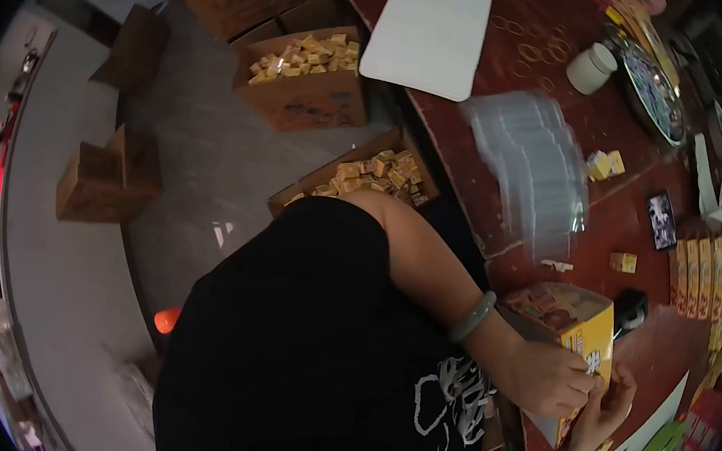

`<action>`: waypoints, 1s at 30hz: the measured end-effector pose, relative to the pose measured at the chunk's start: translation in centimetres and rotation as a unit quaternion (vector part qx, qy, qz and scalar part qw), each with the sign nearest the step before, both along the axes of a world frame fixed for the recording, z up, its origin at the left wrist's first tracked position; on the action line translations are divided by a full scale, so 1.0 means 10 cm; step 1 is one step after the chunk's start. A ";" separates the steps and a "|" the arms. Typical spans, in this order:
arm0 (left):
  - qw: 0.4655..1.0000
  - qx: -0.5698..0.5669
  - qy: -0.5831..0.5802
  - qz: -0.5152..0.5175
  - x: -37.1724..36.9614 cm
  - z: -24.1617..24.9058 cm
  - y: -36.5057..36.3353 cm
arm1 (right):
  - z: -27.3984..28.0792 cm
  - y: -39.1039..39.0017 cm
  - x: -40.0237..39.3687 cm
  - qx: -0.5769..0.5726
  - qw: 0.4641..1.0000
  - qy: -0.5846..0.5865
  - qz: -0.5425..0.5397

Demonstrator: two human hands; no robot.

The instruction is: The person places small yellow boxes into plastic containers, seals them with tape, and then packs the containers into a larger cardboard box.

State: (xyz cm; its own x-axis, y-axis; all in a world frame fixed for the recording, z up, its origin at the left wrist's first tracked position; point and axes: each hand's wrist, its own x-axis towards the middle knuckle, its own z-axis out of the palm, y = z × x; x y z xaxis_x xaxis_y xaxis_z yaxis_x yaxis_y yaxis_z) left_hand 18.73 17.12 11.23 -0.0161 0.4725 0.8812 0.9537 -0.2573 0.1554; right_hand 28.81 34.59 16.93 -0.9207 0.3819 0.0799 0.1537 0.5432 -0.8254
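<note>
Both hands on the yellow carton (583, 332), at the near edge of the dark red table (625, 227). Carton top is open, brown contents visible inside. Left hand (549, 377) closed on the carton's near face, fingers pinching at the printed panel; jade-green bangle (470, 316) on that wrist. Right hand (606, 410) comes up from below, fingertips meeting the left at the same spot on the carton, so also gripping it; exact finger spread can't be read, too dark. Beyond the carton toward the table middle: a stack of clear plastic bags (530, 168), motion-blurred, with one small yellow box (623, 262) lying loose just right of it and a couple more yellow boxes (605, 165) near the bags' far side. Phone (662, 220) with lit screen sits right of those. Row of upright yellow-orange packs (708, 271) lines the right edge. Far side: white jar (590, 68), patterned round tray (655, 85), scattered rubber bands (538, 46), white paper sheets (430, 30) at the far-left corner. On the floor off the table's left edge, two open cardboard boxes full of small yellow boxes: one (306, 74) further out, one (366, 178) tight against the table edge. More closed cardboard boxes (107, 172) stand well apart on the floor.
</note>
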 end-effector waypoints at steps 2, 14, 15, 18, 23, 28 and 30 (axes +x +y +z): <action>0.999 0.038 -0.009 0.002 0.07 -0.12 0.13 | 0.03 0.02 -0.01 0.004 0.999 -0.022 -0.025; 0.991 -0.087 0.037 0.098 0.27 -0.06 0.21 | 0.17 -0.25 -0.07 -0.073 0.988 0.025 -0.132; 0.996 -0.053 0.029 0.064 0.22 -0.20 0.26 | 0.02 -0.02 0.03 -0.058 0.995 0.057 -0.049; 0.999 -0.014 0.031 0.017 0.08 -0.15 0.11 | 0.01 0.00 0.05 -0.064 0.995 0.069 -0.044; 0.981 -0.184 0.058 0.017 -0.01 0.09 0.15 | -0.03 0.01 0.02 -0.113 0.986 0.115 -0.050; 0.961 -0.255 0.088 0.067 -0.01 0.20 0.25 | -0.02 0.05 0.00 -0.139 0.982 0.124 -0.033; 0.968 -0.235 0.074 0.047 -0.02 0.13 0.25 | 0.00 -0.01 -0.02 -0.156 0.977 0.139 -0.048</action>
State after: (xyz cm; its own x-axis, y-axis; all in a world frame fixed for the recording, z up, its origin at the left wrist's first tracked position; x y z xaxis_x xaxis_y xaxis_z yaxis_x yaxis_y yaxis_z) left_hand 18.55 19.57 12.57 0.0324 0.8242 0.5653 0.9902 -0.1034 0.0940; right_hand 28.56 34.52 16.93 -0.8386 0.5114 0.1880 -0.0623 0.2527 -0.9655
